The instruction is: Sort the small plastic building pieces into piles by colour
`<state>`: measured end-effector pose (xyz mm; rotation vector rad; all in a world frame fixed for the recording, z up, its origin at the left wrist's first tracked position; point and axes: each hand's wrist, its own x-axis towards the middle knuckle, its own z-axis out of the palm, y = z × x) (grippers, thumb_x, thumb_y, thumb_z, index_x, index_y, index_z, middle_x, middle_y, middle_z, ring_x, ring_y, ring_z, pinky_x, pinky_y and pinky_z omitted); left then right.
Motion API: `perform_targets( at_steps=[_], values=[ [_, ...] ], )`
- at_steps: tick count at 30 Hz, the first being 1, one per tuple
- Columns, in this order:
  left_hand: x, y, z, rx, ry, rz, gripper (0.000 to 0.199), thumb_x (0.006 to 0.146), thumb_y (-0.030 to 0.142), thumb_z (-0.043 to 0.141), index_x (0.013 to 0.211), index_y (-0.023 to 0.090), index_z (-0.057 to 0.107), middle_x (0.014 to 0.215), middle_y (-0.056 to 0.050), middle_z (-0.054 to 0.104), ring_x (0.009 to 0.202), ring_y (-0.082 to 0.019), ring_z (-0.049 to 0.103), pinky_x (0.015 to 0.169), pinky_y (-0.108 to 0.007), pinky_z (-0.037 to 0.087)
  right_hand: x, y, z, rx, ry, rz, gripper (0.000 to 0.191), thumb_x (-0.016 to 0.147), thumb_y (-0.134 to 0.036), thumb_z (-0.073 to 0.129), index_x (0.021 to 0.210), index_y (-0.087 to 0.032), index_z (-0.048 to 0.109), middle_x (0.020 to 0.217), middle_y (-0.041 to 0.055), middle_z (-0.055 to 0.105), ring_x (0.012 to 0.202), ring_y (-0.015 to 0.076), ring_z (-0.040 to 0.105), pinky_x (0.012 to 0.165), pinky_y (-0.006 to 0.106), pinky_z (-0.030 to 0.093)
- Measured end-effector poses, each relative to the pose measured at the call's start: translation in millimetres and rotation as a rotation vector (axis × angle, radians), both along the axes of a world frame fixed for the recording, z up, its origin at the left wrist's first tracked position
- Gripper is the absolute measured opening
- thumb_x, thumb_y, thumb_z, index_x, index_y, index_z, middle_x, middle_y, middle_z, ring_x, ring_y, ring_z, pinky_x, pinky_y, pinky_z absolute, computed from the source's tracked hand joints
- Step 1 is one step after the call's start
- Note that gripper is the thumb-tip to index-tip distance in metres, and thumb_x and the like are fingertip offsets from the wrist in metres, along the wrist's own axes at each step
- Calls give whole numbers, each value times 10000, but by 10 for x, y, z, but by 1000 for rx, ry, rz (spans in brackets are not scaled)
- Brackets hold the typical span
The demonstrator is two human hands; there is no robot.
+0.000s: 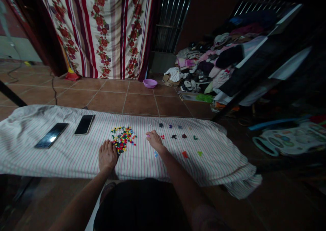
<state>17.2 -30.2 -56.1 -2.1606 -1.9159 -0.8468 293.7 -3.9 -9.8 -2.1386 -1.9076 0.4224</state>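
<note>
A mixed heap of small coloured pieces lies on the striped cloth. My left hand rests flat at the heap's lower left edge, fingers stretched out, holding nothing I can see. To the right of the heap, my right hand has its fingers pinched on a small pink piece. Beyond it are small groups sorted by colour: red, black, dark red, dark green, orange and lime green. Light blue pieces sit just below my right hand.
Two phones, one nearer and one farther, lie on the left of the cloth-covered surface. Past its far edge, a purple basin stands on the tiled floor near a curtain and a clothes pile.
</note>
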Motion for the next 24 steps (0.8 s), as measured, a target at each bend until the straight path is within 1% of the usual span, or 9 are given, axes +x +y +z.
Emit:
perform_targets(
  at_steps=[6,10,15,20,24],
  values=[
    [4,3,14,-13,-15,-4,414,920,299,292,1139,98,581,1258,-196,598,1252,-303,485,1035,-484,371,6,-28,-68,62,50,-23,241,898,-234,540,1103,-248,667,1110,47,572,906,131,589,803,223,448],
    [1,-3,29,-29,-17,-17,430,919,305,293,1152,76,573,1265,-214,589,1260,-307,474,1046,-484,362,0,-36,-51,56,52,-29,263,882,-258,575,1129,-249,664,1134,54,575,946,144,584,822,231,452],
    [1,-3,20,-17,-23,-10,436,926,305,285,1166,78,568,1269,-212,588,1262,-303,476,1049,-489,360,-8,-42,-30,53,62,-28,293,906,-277,550,1177,-239,652,1153,61,580,997,148,581,841,228,444],
    [2,-2,11,-4,-6,-8,422,929,303,296,1158,81,574,1267,-201,594,1259,-301,485,1044,-475,367,10,-41,-64,101,68,-5,260,927,-242,513,1133,-238,672,1125,57,610,981,147,578,830,232,442],
    [-1,-7,16,-32,-28,-2,421,926,309,302,1171,97,571,1283,-193,586,1274,-295,475,1053,-478,359,13,-51,-57,132,56,-19,251,957,-266,467,1078,-243,685,1102,51,617,938,143,580,800,232,441]
  ],
)
